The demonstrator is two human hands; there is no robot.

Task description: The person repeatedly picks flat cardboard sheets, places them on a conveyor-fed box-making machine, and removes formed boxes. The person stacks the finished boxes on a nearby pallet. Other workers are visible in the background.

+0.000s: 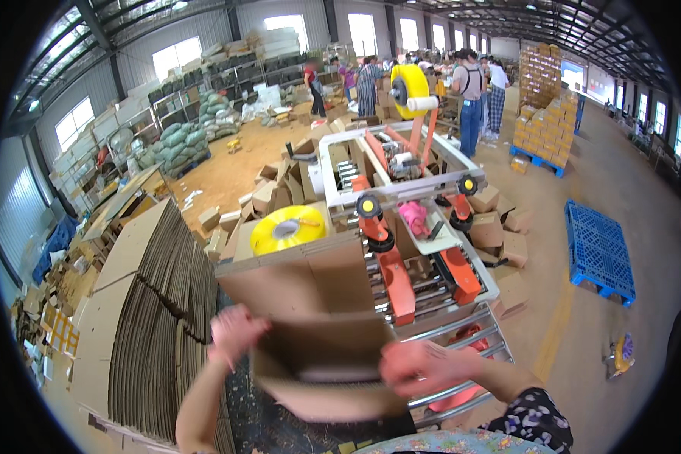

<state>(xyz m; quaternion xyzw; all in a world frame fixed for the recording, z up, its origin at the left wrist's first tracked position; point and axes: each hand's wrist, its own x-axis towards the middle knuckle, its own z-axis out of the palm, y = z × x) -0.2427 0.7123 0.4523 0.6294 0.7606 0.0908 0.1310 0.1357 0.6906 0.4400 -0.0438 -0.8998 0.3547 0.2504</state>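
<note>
In front of me stands an open cardboard box [333,401], its walls spread and its inside bare; motion smears its near side. At its upper left corner my left hand [234,334] is closed on the edge, fingers curled and a little blurred. My right hand [422,368] is closed at the opposite side, by the box's right edge. Just behind the box rises a brown cardboard panel [303,280]; I cannot tell if it is one of its flaps. Beyond the panel lies a large yellow tape roll [263,236].
Flat cardboard blanks [147,356] are stacked at my left. Ahead stands a roller sealing machine [401,280] with a yellow tape reel [410,89] on top. Small cartons [488,229] lie around it. To the right are a blue pallet [599,250] and stacked boxes [546,129]. People [471,94] stand farther back.
</note>
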